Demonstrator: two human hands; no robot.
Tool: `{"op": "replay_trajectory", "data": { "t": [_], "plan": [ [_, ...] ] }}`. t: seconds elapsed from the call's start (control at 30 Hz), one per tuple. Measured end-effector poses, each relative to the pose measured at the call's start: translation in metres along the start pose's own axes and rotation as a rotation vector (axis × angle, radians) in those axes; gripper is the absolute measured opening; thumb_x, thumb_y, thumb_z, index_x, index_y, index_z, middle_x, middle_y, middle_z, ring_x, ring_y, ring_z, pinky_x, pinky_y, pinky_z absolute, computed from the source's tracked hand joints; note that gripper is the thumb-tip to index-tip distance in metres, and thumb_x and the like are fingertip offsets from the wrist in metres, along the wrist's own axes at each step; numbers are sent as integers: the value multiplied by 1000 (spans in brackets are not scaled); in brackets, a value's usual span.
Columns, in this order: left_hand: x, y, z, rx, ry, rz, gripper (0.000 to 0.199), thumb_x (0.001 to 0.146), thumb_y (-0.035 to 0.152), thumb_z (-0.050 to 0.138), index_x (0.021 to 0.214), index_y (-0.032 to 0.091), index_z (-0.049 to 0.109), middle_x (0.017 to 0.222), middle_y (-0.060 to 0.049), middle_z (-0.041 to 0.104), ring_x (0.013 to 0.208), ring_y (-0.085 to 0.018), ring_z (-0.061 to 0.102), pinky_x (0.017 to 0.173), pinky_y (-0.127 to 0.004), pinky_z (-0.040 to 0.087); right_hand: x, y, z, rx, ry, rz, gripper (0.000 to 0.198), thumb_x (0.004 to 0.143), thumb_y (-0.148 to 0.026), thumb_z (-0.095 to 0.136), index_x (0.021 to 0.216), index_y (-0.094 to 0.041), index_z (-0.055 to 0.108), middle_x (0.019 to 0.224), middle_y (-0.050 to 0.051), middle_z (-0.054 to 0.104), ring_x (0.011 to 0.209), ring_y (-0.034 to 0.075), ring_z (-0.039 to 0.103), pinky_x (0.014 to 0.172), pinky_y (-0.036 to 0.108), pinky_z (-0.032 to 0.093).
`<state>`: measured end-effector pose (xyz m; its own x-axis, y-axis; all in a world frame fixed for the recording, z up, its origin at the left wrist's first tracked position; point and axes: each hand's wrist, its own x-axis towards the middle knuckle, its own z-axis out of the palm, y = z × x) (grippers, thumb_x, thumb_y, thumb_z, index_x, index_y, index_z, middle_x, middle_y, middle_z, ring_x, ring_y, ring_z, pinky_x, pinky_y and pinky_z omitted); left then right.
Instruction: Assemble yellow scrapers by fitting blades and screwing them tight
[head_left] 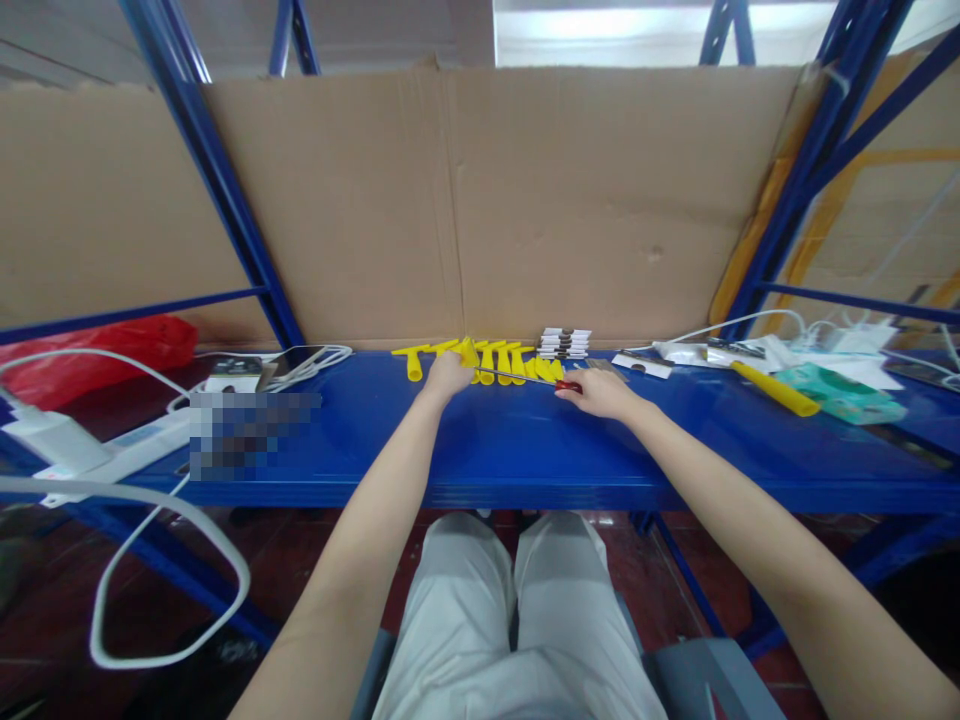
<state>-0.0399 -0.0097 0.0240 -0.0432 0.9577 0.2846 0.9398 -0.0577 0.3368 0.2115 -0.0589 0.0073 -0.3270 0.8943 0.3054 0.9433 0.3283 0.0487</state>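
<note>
My left hand (450,377) is closed on a yellow T-shaped plastic piece (469,352), its fingers partly hiding it. A screwdriver (568,386) with a dark red handle is gripped in my right hand (604,393). Its long metal shaft points left, and the tip reaches the piece at my left hand; whether it touches is too small to tell. Several more yellow T-shaped pieces (415,363) stand in a row along the back of the blue table. Smaller yellow parts (551,369) lie just left of my right hand.
A stack of white-edged small packs (564,343) stands behind my right hand. Further right lie a yellow tube (776,388) and a green packet (844,395). On the left are a white power strip (142,450), cables and a red bag (105,350). Cardboard (570,200) walls the back.
</note>
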Motion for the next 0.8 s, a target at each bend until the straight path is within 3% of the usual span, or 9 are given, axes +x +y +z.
{"op": "replay_trajectory", "data": {
  "t": [0.27,0.57,0.8],
  "plan": [
    [0,-1,1,-44,-38,-12,23,78,19,51,92,14,69,89,-11,73,90,-21,68,75,-22,51,3,5,9,164,63,7,24,81,-36,61,98,-20,54,81,7,69,67,20,62,58,26,36],
    [2,-2,2,-18,-2,-11,25,77,19,52,93,12,69,96,-12,72,95,-22,67,73,-21,50,3,-1,4,115,13,0,19,90,-33,46,85,-19,58,84,9,69,73,19,62,60,26,35],
    [1,-1,2,-27,1,11,25,78,20,53,95,14,70,98,-8,72,95,-18,66,73,-19,48,4,4,9,125,36,-7,19,81,-30,61,96,-19,54,82,7,68,70,19,61,58,25,36]
  ]
}}
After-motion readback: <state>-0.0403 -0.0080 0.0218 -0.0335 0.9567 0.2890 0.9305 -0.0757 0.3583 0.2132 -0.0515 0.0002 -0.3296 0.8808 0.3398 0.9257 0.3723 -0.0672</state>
